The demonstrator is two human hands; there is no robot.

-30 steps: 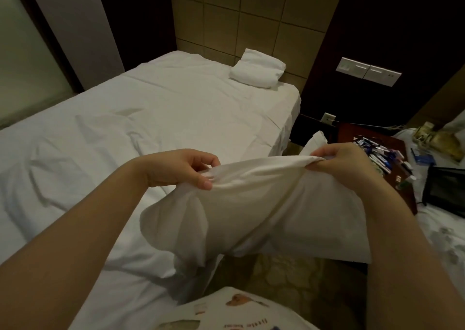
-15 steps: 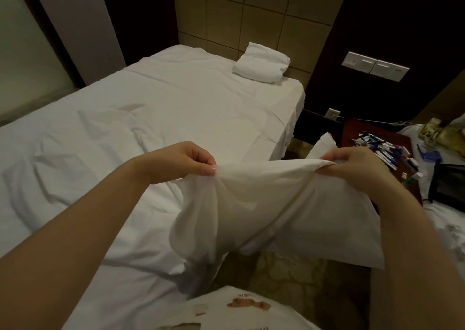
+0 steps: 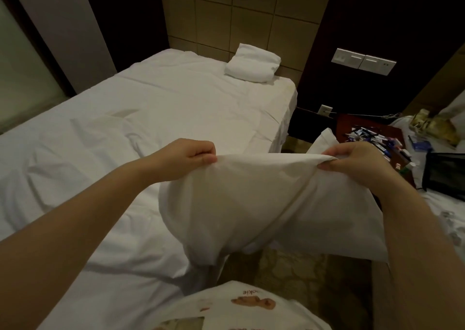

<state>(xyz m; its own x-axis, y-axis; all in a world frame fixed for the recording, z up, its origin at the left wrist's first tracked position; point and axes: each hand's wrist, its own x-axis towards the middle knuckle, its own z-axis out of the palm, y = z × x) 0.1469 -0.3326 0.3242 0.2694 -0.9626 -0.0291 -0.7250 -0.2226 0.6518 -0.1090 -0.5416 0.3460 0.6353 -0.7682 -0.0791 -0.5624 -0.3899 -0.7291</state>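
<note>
I hold a white pillowcase (image 3: 251, 203) in front of me, over the gap beside the bed. My left hand (image 3: 187, 156) pinches its upper edge at the left. My right hand (image 3: 352, 161) grips the same edge at the right, with a corner of cloth sticking up behind the fingers. The fabric hangs slack and bulges downward between my hands. A white bed (image 3: 125, 141) with a rumpled sheet spreads to the left.
A small white pillow (image 3: 253, 62) lies at the head of the bed by the tiled wall. A dark red bedside table (image 3: 352, 125) at the right carries several small items. A black bag (image 3: 445, 176) sits on a second bed at the far right. Patterned carpet (image 3: 289, 271) shows below.
Both hands have pulled the upper edge tighter and straighter. The lower left part of the pillowcase has drawn in toward the middle.
</note>
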